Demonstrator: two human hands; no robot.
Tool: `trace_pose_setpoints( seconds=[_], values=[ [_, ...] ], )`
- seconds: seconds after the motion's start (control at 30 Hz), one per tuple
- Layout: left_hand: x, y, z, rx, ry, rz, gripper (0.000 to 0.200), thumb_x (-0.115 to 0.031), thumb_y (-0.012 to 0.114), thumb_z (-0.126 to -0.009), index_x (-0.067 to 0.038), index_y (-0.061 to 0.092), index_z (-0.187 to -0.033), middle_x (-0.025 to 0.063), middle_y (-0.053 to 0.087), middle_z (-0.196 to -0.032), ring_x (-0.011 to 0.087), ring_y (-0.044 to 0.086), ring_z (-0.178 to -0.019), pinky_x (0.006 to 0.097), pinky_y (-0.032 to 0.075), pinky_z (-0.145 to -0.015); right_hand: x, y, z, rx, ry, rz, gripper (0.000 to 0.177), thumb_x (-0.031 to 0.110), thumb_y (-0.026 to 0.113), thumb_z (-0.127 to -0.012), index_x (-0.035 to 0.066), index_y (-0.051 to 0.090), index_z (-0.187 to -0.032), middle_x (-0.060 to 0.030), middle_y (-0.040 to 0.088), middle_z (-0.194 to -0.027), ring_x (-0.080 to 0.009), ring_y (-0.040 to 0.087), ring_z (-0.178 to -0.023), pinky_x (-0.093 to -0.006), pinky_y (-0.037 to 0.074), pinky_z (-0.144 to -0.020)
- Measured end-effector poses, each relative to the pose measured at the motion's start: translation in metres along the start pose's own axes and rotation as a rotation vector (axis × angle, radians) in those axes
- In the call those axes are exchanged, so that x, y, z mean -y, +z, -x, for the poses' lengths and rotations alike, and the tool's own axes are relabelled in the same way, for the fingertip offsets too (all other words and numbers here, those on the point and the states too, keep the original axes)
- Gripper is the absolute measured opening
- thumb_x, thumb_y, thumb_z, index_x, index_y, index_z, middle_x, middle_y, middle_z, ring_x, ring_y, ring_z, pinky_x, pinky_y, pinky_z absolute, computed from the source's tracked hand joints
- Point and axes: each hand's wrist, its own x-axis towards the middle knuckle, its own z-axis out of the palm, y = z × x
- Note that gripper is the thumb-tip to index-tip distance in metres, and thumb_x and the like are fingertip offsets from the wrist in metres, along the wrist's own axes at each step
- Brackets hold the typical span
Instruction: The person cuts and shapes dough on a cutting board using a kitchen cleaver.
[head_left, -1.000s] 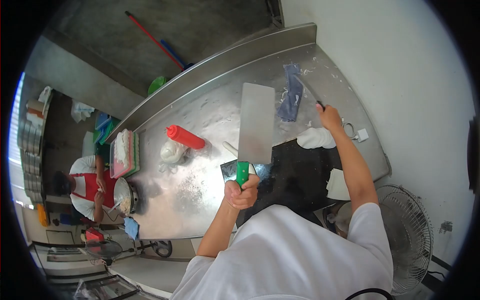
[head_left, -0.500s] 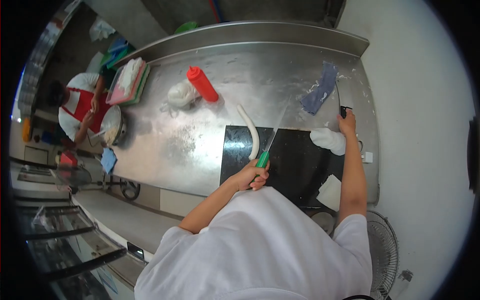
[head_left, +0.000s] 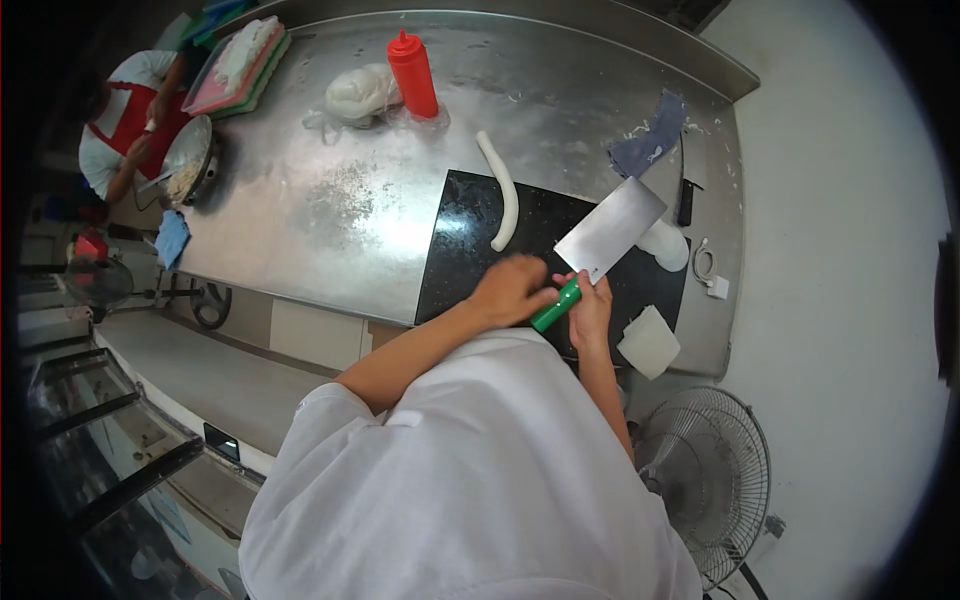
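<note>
My right hand [head_left: 592, 308] is closed around the green handle of a cleaver [head_left: 612, 228], whose broad blade is turned flat side up over the black board [head_left: 455, 240]. Close to the handle's left side is my left hand [head_left: 508, 290], slightly blurred, its thumb and fingers apart. A thin white dough rope [head_left: 505, 190] lies curved across the board's far edge. Partly hidden behind the blade is a smooth white dough lump [head_left: 665, 246]. On the board's right near corner sits a pale square scraper-like piece [head_left: 649, 342].
A black-handled knife [head_left: 686, 203] lies beside a blue-grey cloth [head_left: 650, 140] on the right. Farther left stand a red squeeze bottle [head_left: 414, 75] and a plastic-wrapped white bundle [head_left: 358, 95]. A person in a red apron [head_left: 130, 135] works by a pan [head_left: 208, 170]. A fan [head_left: 705, 480] stands lower right.
The cleaver has passed from my left hand to my right and turned flat. My right hand has let go of the black-handled knife and come left. The view has shifted.
</note>
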Motion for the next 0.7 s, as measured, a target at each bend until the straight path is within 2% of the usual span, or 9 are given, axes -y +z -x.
trace_pose_setpoints(
  seconds=[0.03,0.1,0.13,0.23,0.27,0.37,0.4,0.6,0.7],
  values=[
    [0.013,0.001,0.0,-0.152,0.045,-0.018,0.048,-0.031,0.078,-0.086,-0.001,0.052,-0.113,0.0231,0.063,-0.098,0.0405,0.063,-0.097,0.0475,0.052,-0.085,0.004,-0.001,0.004,-0.089,-0.05,0.088,0.017,0.017,0.051,-0.109,0.002,0.052,-0.118,-0.0078,0.061,-0.093,-0.0181,0.064,-0.076,-0.033,0.056,-0.066],
    [0.039,0.009,-0.011,-0.452,-0.044,-0.099,0.041,-0.023,0.079,-0.084,-0.003,0.054,-0.109,0.0194,0.06,-0.099,0.0405,0.06,-0.096,0.0488,0.051,-0.086,0.001,-0.024,0.001,-0.098,-0.199,0.275,0.016,0.018,0.048,-0.11,0.003,0.052,-0.116,-0.0058,0.06,-0.087,-0.0172,0.062,-0.068,-0.0312,0.052,-0.056],
    [0.052,0.014,-0.015,-0.602,-0.095,-0.14,0.037,-0.019,0.079,-0.082,-0.004,0.056,-0.107,0.0175,0.059,-0.099,0.0406,0.059,-0.096,0.0495,0.05,-0.086,-0.003,-0.035,-0.001,-0.12,-0.264,0.372,0.022,0.022,0.05,-0.109,0.0,0.054,-0.107,-0.0085,0.06,-0.075,-0.0162,0.06,-0.062,-0.0335,0.049,-0.053],
    [0.086,0.017,-0.023,-0.397,-0.145,-0.055,0.033,-0.008,0.078,-0.079,-0.005,0.058,-0.104,0.0169,0.06,-0.104,0.041,0.059,-0.097,0.0494,0.05,-0.085,0.017,-0.037,0.019,-0.033,-0.346,1.121,0.031,0.028,0.055,-0.107,-0.003,0.056,-0.102,-0.018,0.064,-0.072,-0.0293,0.064,-0.061,-0.0411,0.051,-0.058],
    [0.092,0.017,-0.02,-0.435,-0.115,-0.041,0.031,-0.004,0.075,-0.079,-0.006,0.059,-0.105,0.0165,0.06,-0.102,0.0395,0.06,-0.096,0.0486,0.05,-0.083,0.019,-0.032,0.024,-0.003,-0.542,1.252,0.036,0.032,0.06,-0.104,-0.004,0.061,-0.104,-0.0273,0.067,-0.079,-0.0455,0.068,-0.074,-0.0509,0.052,-0.067],
    [0.119,-0.006,0.001,-0.471,-0.104,-0.045,0.029,-0.004,0.076,-0.078,-0.005,0.061,-0.102,0.0155,0.061,-0.099,0.0377,0.06,-0.096,0.0471,0.05,-0.083,0.016,-0.026,0.039,0.11,-0.389,1.42,0.038,0.033,0.061,-0.102,-0.002,0.062,-0.116,-0.0297,0.069,-0.087,-0.0529,0.065,-0.086,-0.0566,0.052,-0.073],
    [0.128,-0.014,0.008,-0.499,-0.083,-0.036,0.026,-0.003,0.076,-0.077,-0.005,0.062,-0.098,0.0145,0.062,-0.096,0.0361,0.06,-0.094,0.0457,0.05,-0.083,0.021,-0.013,0.047,0.122,-0.313,1.473,0.037,0.031,0.06,-0.103,-0.002,0.063,-0.119,-0.0293,0.07,-0.088,-0.0508,0.067,-0.087,-0.0578,0.051,-0.074],
    [0.147,-0.039,0.033,-0.462,0.103,0.069,0.035,-0.003,0.082,-0.076,-0.005,0.069,-0.108,0.0111,0.065,-0.099,0.0324,0.062,-0.098,0.0412,0.052,-0.087,0.008,0.029,0.048,0.112,-0.491,1.432,0.031,0.028,0.057,-0.104,0.0,0.063,-0.115,-0.0266,0.071,-0.087,-0.0475,0.069,-0.084,-0.0547,0.053,-0.072],
    [0.157,-0.038,0.034,-0.451,0.124,0.076,0.033,-0.003,0.081,-0.078,-0.006,0.071,-0.108,0.0109,0.065,-0.1,0.0317,0.063,-0.097,0.0398,0.053,-0.085,0.008,0.045,0.047,0.24,-0.545,1.618,0.029,0.028,0.056,-0.105,0.001,0.06,-0.113,-0.0261,0.071,-0.084,-0.0473,0.069,-0.081,-0.0548,0.054,-0.071]
  ],
)
